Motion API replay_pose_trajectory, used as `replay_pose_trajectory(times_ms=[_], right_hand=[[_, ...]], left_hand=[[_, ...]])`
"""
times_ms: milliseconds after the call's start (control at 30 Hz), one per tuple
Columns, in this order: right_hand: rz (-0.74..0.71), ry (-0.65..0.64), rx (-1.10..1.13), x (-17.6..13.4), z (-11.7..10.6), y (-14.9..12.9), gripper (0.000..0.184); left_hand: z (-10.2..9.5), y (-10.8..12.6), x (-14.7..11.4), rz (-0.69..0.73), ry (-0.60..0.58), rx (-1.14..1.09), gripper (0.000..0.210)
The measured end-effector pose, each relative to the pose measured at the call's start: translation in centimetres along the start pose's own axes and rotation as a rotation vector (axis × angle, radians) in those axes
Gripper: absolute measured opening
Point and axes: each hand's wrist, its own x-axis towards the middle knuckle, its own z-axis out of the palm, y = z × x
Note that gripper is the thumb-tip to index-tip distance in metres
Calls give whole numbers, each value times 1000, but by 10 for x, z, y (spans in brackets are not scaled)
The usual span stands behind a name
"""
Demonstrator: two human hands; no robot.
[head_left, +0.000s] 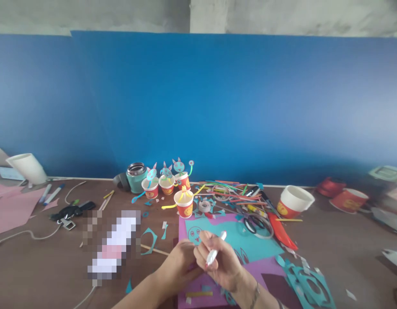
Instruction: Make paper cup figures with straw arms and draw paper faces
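In front of me, my right hand [225,262] is closed around a white marker [216,249] with a reddish end pointing down toward me. Close against it, my left hand [182,259] has its fingers curled in; whatever they hold, if anything, is hidden. Both hands are over a teal paper sheet [262,242] with a round smiling face and long ears drawn on it. Purple paper [265,268] lies under that sheet. Just beyond stands a red and white paper cup [184,205] with yellow bent strips as arms.
Behind are several cups with teal rabbit faces [151,174] and a teal flask [136,178]. Colored sticks [240,193], scissors [250,224], tape [204,207] and paper cups [295,201] lie right. Teal cut scraps [310,283] sit near right; keys [69,211] and pink paper [14,206] left.
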Motion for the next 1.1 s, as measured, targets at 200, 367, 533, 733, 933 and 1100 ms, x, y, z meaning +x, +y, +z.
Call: replay_pose_trajectory(times_ms=[200,367,533,733,933,1100], right_hand=[[-119,348,-246,20,-29,-25,31],[-160,416,-873,42,-63,-23,19],[-219,462,-1053,48,-75,-5,23],[-224,480,-1129,47,-74,-2,21],[-218,475,-1178,47,-76,-1,21],[-219,483,-1208,48,-76,0,21]], left_hand=[[-12,8,0,-1,-23,108,22],[-15,9,-1,27,-13,135,14],[-12,1,-4,-28,-19,68,16],[-13,1,-3,-58,1,14,16],[-12,-1,-4,-60,-8,18,15],[-11,-2,-4,-59,3,15,15]])
